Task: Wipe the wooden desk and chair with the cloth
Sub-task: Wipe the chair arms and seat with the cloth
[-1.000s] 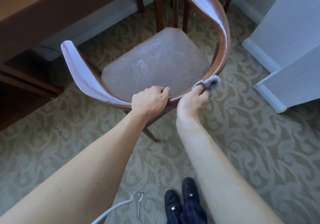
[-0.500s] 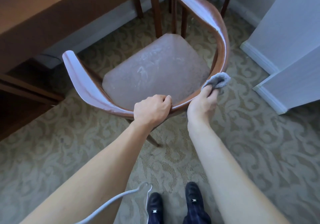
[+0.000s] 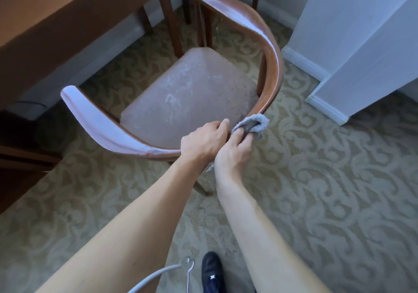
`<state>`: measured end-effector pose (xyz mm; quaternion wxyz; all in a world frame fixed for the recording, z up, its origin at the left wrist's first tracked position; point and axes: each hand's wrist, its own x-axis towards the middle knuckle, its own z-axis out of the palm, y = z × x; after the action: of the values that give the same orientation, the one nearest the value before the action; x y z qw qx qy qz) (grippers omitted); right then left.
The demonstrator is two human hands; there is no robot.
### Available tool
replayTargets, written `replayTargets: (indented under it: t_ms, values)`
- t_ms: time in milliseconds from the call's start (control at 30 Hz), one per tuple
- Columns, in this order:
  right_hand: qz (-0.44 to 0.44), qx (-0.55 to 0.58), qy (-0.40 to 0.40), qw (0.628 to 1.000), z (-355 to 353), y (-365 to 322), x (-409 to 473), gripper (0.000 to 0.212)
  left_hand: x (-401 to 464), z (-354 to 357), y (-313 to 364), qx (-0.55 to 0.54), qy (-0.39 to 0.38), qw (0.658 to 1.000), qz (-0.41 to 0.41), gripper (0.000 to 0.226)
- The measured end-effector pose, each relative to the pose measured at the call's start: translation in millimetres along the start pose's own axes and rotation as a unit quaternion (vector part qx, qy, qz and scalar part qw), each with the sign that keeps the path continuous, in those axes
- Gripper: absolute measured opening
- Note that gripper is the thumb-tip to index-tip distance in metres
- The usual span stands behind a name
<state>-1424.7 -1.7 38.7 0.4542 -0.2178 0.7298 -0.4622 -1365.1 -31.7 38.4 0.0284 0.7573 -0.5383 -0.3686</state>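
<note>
At the near curve of the brown wooden chair with the rounded back rail [image 3: 272, 50], both hands meet on the rail. The left hand [image 3: 203, 142] is clenched around the rail, its fingers curled over the top edge toward the seat. Just beside it, touching it, the right hand [image 3: 234, 154] grasps the small grey fluffy cloth [image 3: 257, 124] and presses it against the rail; one part of the cloth stands up above the fingers and a small corner hangs out below the hand. The pale pinkish padded seat [image 3: 187, 100] of the chair lies inside the curve of the rail. Behind the chair, on its far left side, stands the brown wooden desk [image 3: 67, 14], and one desk leg comes down close to the far edge of the seat. The chair stands on a beige patterned carpet [image 3: 328, 191]. Near the chair, toward the person, one dark shoe [image 3: 211, 272] and a white wire hanger [image 3: 158, 274] are on the carpet.
</note>
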Motion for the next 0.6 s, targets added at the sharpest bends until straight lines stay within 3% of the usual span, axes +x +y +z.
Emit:
replayTargets:
  t_ms: [167,500,600]
  values:
    - [-0.004,0.007,-0.02,1.0,0,8,-10,0.035,-2,-9,-3,-0.064,-0.031,0.997,0.011,0.052]
    - [0.0,0.034,0.01,0.999,-6,-25,49,0.045,-6,-7,-5,-0.053,-0.023,0.998,0.018,0.047]
    - [0.006,-0.007,0.008,1.0,-6,-17,39,0.048,-9,-10,-3,-0.061,-0.03,0.998,0.01,0.047]
